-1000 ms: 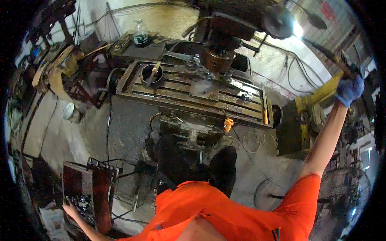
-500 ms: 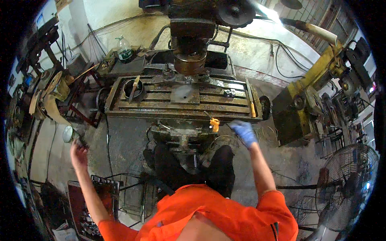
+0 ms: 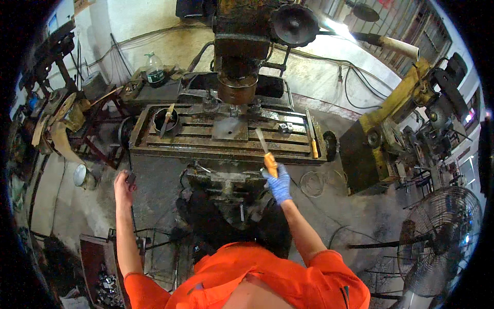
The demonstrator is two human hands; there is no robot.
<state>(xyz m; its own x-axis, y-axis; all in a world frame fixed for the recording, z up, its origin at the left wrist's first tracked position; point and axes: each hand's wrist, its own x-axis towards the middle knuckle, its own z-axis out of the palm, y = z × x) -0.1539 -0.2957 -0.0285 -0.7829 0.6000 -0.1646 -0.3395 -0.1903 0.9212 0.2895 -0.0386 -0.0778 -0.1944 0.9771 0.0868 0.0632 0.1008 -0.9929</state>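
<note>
My right hand [image 3: 279, 186], in a blue glove, is closed around an orange air blow gun [image 3: 269, 164]. Its thin nozzle, slightly blurred, points up over the front edge of a milling machine's slotted table [image 3: 193, 146]. Out to the left, my bare left hand [image 3: 122, 188] is closed on a small dark block [image 3: 131, 178], beside the table's left end. A flat square metal plate [image 3: 226, 132] lies mid-table under the cutter head [image 3: 237, 91]. Further right sits a small metal block [image 3: 284, 128].
A round pot [image 3: 174, 126] with a brush [image 3: 166, 119] across it stands on the table's left; an orange-handled file [image 3: 314, 148] lies at its right. A metal bucket [image 3: 84, 177] is on the floor at left. A fan [image 3: 437, 242] and yellow machine [image 3: 360, 141] stand right.
My right hand has moved left and taken hold of the blow gun, which was at the table's front edge. My left hand has come right, away from the bucket.
</note>
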